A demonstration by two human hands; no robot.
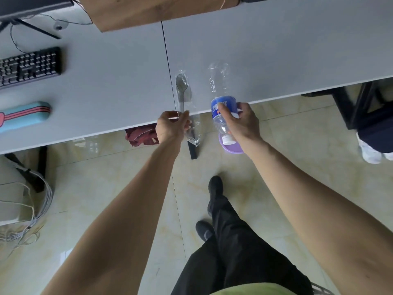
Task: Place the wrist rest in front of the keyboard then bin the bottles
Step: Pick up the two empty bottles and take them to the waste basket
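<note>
My right hand (242,122) grips a clear plastic bottle (219,81) by its blue label. The bottle is tilted over the front edge of the grey desk (106,92), white cap down, right above a purple round container (232,149) on the floor. Just left of it, my left hand (170,126) pinches a plastic-wrapped spoon (181,84) at the desk edge, with the wrapper's end hanging below. Far left, a teal wrist rest (25,116) with pink stripes lies in front of the black keyboard (29,67).
A wooden board (148,9) lies at the back of the desk, with a monitor stand (32,26) at back left. A red cloth item (141,137) sits under the desk edge. Cables (32,220) coil on the floor at left. Another person's white shoes (370,150) are at right.
</note>
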